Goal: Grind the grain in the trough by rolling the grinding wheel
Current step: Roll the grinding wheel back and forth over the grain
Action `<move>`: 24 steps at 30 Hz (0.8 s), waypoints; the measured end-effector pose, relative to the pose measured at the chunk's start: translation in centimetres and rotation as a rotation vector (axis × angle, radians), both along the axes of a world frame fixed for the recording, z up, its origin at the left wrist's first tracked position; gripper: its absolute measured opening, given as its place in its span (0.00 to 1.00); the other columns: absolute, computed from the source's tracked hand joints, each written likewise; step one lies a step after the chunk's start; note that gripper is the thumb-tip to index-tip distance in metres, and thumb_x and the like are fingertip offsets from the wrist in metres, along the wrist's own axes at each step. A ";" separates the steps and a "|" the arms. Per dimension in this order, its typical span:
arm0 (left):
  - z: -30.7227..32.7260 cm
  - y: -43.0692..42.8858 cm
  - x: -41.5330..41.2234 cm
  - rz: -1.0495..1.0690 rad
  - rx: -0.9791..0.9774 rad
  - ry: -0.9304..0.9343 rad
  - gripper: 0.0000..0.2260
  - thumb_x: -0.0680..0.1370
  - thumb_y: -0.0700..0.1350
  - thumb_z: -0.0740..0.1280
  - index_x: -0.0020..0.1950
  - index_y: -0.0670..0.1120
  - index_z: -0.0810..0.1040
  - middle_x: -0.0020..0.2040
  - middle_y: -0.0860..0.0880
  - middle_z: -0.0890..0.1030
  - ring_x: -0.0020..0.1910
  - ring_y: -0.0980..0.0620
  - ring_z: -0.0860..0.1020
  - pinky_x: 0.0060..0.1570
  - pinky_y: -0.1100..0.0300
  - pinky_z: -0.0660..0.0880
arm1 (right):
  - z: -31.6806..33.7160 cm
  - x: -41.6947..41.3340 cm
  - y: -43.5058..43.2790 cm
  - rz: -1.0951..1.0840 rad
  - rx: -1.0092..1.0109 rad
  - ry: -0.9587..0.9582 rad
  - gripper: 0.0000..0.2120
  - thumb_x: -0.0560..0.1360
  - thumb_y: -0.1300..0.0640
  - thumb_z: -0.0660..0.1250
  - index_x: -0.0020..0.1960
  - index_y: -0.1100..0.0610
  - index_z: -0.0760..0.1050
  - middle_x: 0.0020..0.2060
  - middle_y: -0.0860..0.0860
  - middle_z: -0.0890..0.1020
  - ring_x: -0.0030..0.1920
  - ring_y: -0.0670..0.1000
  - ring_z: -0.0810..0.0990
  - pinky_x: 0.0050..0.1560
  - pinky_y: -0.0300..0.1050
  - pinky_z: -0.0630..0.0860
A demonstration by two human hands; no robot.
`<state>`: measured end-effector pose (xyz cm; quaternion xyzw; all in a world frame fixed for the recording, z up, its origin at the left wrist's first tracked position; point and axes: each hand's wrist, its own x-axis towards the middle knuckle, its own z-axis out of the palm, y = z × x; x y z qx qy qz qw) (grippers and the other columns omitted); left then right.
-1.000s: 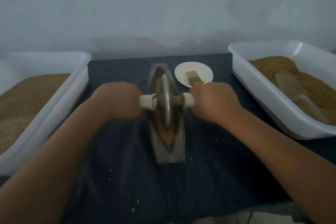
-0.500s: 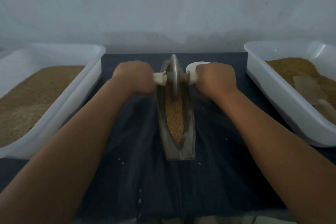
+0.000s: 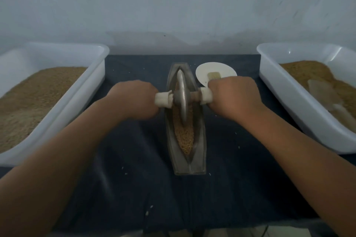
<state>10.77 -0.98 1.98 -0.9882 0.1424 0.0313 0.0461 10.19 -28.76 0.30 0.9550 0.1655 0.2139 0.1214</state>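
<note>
Grinding wheel standing upright in the far half of the trough, down in the grain.
My left hand and right hand each have the grip curled round a white handle; trough lies near-to-far on the dark worktop between the left tub and right tub.

Grinding wheel sits near the middle of the trough, drawn back toward the person from the far end, where it stood half a second ago; that is close to its spot a second ago. Left hand and right hand, gripping it on either side, come back with it. The bare stretch of grain on the near side is shorter than half a second ago, and the white plate with the brush, then mostly hidden behind the right hand, shows again beyond the knuckles.
</note>
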 end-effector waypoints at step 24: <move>-0.7 -0.4 3.9 0.082 -0.023 -0.275 0.11 0.72 0.59 0.63 0.37 0.52 0.73 0.36 0.54 0.75 0.34 0.49 0.74 0.38 0.54 0.71 | 1.2 4.0 1.4 -0.076 0.075 0.004 0.12 0.66 0.52 0.69 0.32 0.50 0.65 0.25 0.46 0.66 0.25 0.48 0.65 0.29 0.38 0.57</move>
